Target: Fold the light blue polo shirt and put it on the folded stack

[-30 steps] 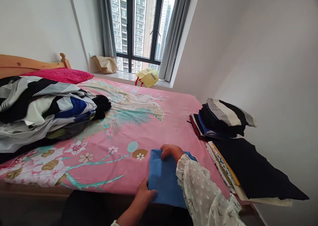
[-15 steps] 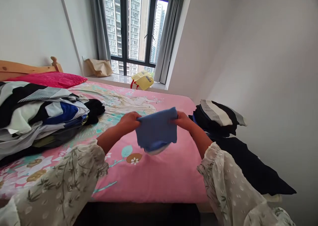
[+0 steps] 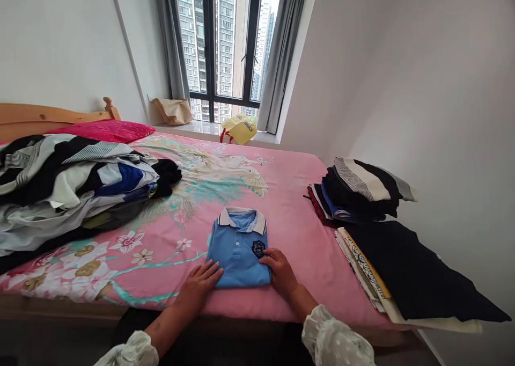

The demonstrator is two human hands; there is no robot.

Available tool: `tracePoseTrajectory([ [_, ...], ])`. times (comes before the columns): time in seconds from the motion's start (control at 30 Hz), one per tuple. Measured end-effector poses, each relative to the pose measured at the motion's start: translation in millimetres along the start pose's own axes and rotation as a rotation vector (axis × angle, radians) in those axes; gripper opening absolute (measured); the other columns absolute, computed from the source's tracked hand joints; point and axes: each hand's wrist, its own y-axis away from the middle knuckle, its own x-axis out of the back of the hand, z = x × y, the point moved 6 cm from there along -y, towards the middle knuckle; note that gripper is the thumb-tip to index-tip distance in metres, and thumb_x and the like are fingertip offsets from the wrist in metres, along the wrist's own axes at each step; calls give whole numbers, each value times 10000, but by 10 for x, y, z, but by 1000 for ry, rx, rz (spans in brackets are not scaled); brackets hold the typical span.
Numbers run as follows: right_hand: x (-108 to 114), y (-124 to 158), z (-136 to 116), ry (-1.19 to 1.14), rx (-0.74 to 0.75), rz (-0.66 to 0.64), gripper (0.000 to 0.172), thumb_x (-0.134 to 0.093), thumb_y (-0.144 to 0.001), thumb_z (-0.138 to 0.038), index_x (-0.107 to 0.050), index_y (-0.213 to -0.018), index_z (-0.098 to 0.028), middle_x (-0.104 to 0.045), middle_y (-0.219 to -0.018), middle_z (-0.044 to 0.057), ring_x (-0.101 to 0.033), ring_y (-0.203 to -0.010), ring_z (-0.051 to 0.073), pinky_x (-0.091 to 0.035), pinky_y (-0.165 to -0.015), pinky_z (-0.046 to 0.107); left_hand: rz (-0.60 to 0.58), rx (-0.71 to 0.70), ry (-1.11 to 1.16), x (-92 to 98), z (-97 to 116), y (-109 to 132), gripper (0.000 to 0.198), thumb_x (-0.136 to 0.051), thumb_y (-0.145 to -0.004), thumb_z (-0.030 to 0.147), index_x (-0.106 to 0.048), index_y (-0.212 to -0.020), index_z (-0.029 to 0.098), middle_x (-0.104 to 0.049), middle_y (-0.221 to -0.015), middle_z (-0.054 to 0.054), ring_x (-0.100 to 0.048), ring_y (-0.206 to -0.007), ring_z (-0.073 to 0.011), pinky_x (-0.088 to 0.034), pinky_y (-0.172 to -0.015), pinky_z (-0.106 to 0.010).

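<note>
A folded light-blue polo shirt with a white collar and a dark chest badge lies flat on the pink floral bedsheet, near the front edge. My left hand rests flat with fingers stretched against the shirt's lower left corner. My right hand lies on the lower right corner, fingers spread on the cloth beside the badge. Neither hand grips anything.
A heap of unfolded clothes covers the bed's left side, by a magenta pillow. Folded stacks and a black garment over flat folded pieces sit at the right. A paper bag and yellow bag stand on the windowsill.
Half a second ago both hands held the blue shirt up in the air; now it lies folded, collar up, on the bed with my hands flat at its lower corners.
</note>
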Motion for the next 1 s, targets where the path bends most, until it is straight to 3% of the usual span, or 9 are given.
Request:
tracePoseTrajectory([
  [0.07, -6, 64, 6, 5, -15, 48, 256, -504, -806, -132, -701, -923, -247, -596, -1078, 99, -532, -1066, 225, -455, -903, 411, 4, 11, -14, -52, -23, 48, 669, -372, -678, -42, -595, -1227, 270, -559, -1316, -29, -490, -1245, -234, -381, -1018, -443],
  [0.2, 150, 93, -171, -17, 6, 85, 270, -480, -849, -164, -696, -969, -270, -588, -1076, 102, -534, -1064, 225, -477, -891, 424, 50, 2, -22, 125, 12, 113, 666, -377, -691, -30, -583, -1244, 280, -555, -1320, -24, -476, -1259, -238, -325, -1068, -476],
  [0.37, 241, 474, -446, -57, 32, -64, 329, -482, -840, -157, -660, -1053, -334, -597, -1112, 79, -543, -1076, 237, -474, -916, 451, -19, -30, 85, 153, 94, 645, 641, -410, -737, 23, -567, -1244, 383, -570, -1306, 12, -496, -1241, -238, -296, -1093, -502],
  [0.47, 304, 643, -330, -125, -118, -29, 355, -457, -832, -162, -628, -1106, -311, -603, -1111, 89, -557, -1064, 242, -481, -922, 447, -24, 26, 225, 202, 89, 832, 529, -468, -769, 114, -602, -1202, 386, -571, -1311, -5, -503, -1230, -249, -338, -1074, -472],
  [0.57, 325, 583, -54, -179, -406, 64, 271, -450, -851, -280, -632, -1051, -264, -619, -1074, 101, -577, -1034, 250, -473, -931, 442, 84, 248, 421, 344, -83, 648, 314, -524, -799, 306, -675, -1073, 279, -654, -1161, -67, -587, -1086, -243, -444, -965, -388],
  [0.67, 187, 343, 124, -286, -630, 27, 298, -450, -842, -409, -638, -991, -233, -643, -1053, 89, -597, -1001, 241, -482, -903, 389, 132, 498, 617, 383, -330, 226, 278, -521, -777, 423, -673, -883, 217, -692, -908, -54, -625, -841, -212, -485, -776, -318],
  [0.83, -61, -7, 293, -423, -844, 41, 372, -480, -766, -499, -650, -876, -187, -672, -824, 63, -615, -777, 203, -489, -661, 286, 86, 724, 817, 198, -632, -408, 272, -583, -697, 444, -592, -626, 181, -606, -626, -20, -571, -663, -188, -393, -580, -253],
  [1.0, -181, -65, 480, -459, -933, 23, 416, -491, -714, -553, -624, -764, -162, -609, -655, 31, -517, -532, 136, -388, -459, 232, -3, 833, 944, -18, -790, -574, 409, -601, -656, 572, -495, -591, 182, -482, -499, 29, -355, -373, -89, -221, -398, -239],
])
